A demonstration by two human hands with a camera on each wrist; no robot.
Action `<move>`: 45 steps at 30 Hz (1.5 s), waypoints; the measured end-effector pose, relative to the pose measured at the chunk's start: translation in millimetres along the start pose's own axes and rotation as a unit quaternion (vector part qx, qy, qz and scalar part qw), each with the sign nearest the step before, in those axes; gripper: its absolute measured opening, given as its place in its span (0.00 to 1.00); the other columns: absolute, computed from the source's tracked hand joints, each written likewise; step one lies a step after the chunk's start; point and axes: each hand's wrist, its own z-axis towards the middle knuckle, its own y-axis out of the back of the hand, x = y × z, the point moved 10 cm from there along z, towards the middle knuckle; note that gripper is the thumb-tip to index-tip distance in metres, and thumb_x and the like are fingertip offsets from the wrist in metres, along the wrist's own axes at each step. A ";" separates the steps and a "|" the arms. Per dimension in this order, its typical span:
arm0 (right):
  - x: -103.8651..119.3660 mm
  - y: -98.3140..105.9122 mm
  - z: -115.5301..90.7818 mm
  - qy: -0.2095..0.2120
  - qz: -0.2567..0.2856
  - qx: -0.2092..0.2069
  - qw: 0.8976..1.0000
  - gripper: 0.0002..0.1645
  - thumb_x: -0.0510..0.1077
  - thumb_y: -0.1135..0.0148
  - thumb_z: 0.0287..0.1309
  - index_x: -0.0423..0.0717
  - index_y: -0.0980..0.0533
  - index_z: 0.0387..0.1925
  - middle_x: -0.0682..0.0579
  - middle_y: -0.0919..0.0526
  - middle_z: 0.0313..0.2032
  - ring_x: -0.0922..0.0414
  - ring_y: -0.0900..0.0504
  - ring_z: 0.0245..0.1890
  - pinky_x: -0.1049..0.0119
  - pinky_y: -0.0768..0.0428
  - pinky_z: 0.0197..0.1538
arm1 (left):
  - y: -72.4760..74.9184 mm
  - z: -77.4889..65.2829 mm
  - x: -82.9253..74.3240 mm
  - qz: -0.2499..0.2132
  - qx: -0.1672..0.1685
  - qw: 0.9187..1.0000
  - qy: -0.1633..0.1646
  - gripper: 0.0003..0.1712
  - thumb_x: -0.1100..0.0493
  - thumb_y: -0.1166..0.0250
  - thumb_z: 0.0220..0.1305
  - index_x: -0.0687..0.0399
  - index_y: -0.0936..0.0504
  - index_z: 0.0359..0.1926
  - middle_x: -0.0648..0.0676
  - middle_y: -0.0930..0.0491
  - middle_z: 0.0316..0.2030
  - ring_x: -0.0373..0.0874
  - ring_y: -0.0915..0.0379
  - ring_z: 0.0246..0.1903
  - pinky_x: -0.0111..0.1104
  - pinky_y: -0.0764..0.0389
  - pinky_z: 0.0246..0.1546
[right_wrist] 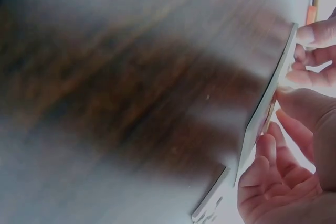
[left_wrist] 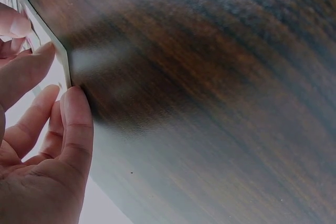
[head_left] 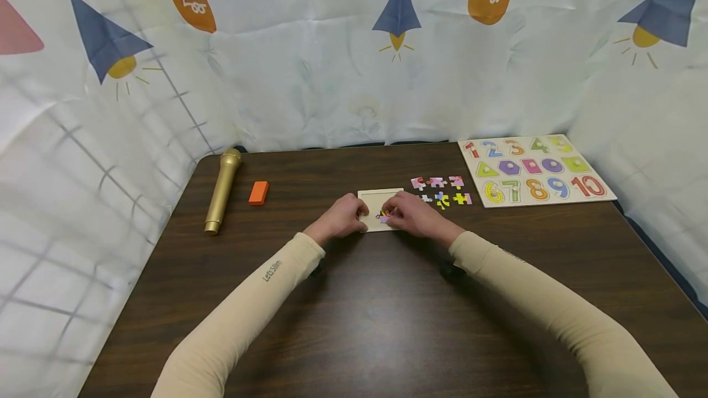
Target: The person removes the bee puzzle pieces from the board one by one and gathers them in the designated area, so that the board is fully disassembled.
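A small pale wooden puzzle tray (head_left: 373,202) lies on the dark table, with a few colourful jigsaw pieces (head_left: 382,217) in its lower middle. My left hand (head_left: 344,216) holds the tray's left edge, its thumb and fingertips close at the rim in the left wrist view. Over the right half of the tray, my right hand (head_left: 415,215) pinches a puzzle piece (right_wrist: 270,113) between thumb and fingers, low against the tray. That hand hides the tray's right side and most of the piece.
Several loose jigsaw pieces (head_left: 437,182) lie in two rows right of the tray. Farther right is a number-and-shape board (head_left: 520,184). On the left lie an orange block (head_left: 258,193) and a gold microphone (head_left: 224,192). A printed curtain (head_left: 343,78) hangs behind the table.
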 end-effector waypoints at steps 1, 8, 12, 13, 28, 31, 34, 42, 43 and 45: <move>0.3 0.7 0.0 0.004 -0.004 -0.003 1.000 0.17 0.42 0.35 0.61 0.41 0.21 0.50 0.48 0.22 0.45 0.53 0.24 0.45 0.56 0.24 0.52 | -0.1 0.0 0.1 0.000 0.001 1.000 0.000 0.18 0.64 0.28 0.52 0.68 0.17 0.44 0.60 0.20 0.37 0.49 0.30 0.40 0.38 0.27 0.47; -0.7 1.0 0.1 0.009 -0.014 -0.011 1.000 0.18 0.45 0.32 0.60 0.43 0.20 0.50 0.48 0.22 0.45 0.54 0.27 0.43 0.57 0.26 0.50 | -0.1 1.1 0.9 0.000 -0.001 1.000 -0.001 0.18 0.64 0.27 0.52 0.68 0.17 0.43 0.60 0.20 0.37 0.49 0.30 0.40 0.38 0.27 0.46; 1.3 0.7 0.0 0.017 -0.019 -0.013 1.000 0.17 0.44 0.33 0.60 0.44 0.20 0.49 0.49 0.21 0.45 0.54 0.27 0.43 0.56 0.26 0.51 | -0.6 1.6 1.7 -0.002 0.000 1.000 0.000 0.18 0.64 0.27 0.51 0.68 0.17 0.43 0.60 0.21 0.37 0.49 0.31 0.40 0.37 0.27 0.46; 1.8 0.8 -0.1 0.018 -0.019 -0.013 1.000 0.16 0.44 0.33 0.60 0.44 0.20 0.49 0.49 0.21 0.45 0.54 0.27 0.43 0.56 0.26 0.51 | -0.8 1.8 1.8 -0.002 -0.001 1.000 0.000 0.18 0.64 0.27 0.51 0.68 0.17 0.43 0.60 0.21 0.36 0.49 0.31 0.40 0.37 0.27 0.46; 6.4 2.8 -1.6 0.040 -0.002 -0.034 0.999 0.15 0.40 0.32 0.59 0.41 0.19 0.48 0.48 0.22 0.44 0.53 0.26 0.42 0.57 0.25 0.48 | -2.7 3.8 2.5 0.000 0.003 1.000 0.000 0.18 0.63 0.27 0.52 0.67 0.17 0.43 0.59 0.20 0.37 0.49 0.31 0.41 0.38 0.28 0.47; 3.0 2.4 -0.8 0.027 0.003 -0.030 0.999 0.15 0.41 0.32 0.59 0.43 0.19 0.48 0.49 0.22 0.44 0.53 0.25 0.43 0.57 0.24 0.49 | -2.1 3.5 2.3 0.001 0.003 1.000 -0.001 0.18 0.63 0.27 0.52 0.67 0.17 0.43 0.59 0.20 0.36 0.49 0.31 0.40 0.38 0.28 0.47; -1.4 3.1 -1.5 -0.001 0.014 -0.020 1.000 0.16 0.43 0.32 0.59 0.45 0.19 0.49 0.49 0.23 0.45 0.53 0.24 0.44 0.57 0.24 0.50 | -2.5 3.4 3.1 0.002 0.004 1.000 -0.001 0.17 0.63 0.27 0.52 0.67 0.17 0.44 0.59 0.20 0.36 0.49 0.31 0.41 0.38 0.28 0.47; -16.8 15.4 -17.8 -0.022 0.045 -0.040 0.998 0.16 0.45 0.31 0.58 0.46 0.18 0.48 0.51 0.22 0.41 0.55 0.24 0.40 0.59 0.25 0.45 | -2.6 2.4 2.8 0.001 0.005 1.000 0.004 0.18 0.64 0.28 0.53 0.67 0.17 0.45 0.59 0.20 0.37 0.49 0.31 0.41 0.38 0.28 0.48; -20.1 17.0 -20.8 -0.025 0.051 -0.041 0.998 0.16 0.44 0.31 0.58 0.46 0.18 0.48 0.51 0.22 0.40 0.54 0.25 0.39 0.59 0.26 0.45 | -2.4 2.0 2.8 0.000 0.006 1.000 0.007 0.18 0.64 0.28 0.53 0.67 0.17 0.45 0.59 0.21 0.38 0.49 0.31 0.41 0.38 0.28 0.49; -27.7 20.2 -27.1 -0.035 0.060 -0.043 0.997 0.16 0.44 0.31 0.59 0.47 0.18 0.49 0.51 0.22 0.41 0.54 0.25 0.40 0.59 0.26 0.45 | -2.2 1.3 2.6 -0.002 0.007 1.000 0.010 0.18 0.64 0.28 0.53 0.67 0.17 0.45 0.60 0.21 0.38 0.49 0.31 0.41 0.38 0.28 0.48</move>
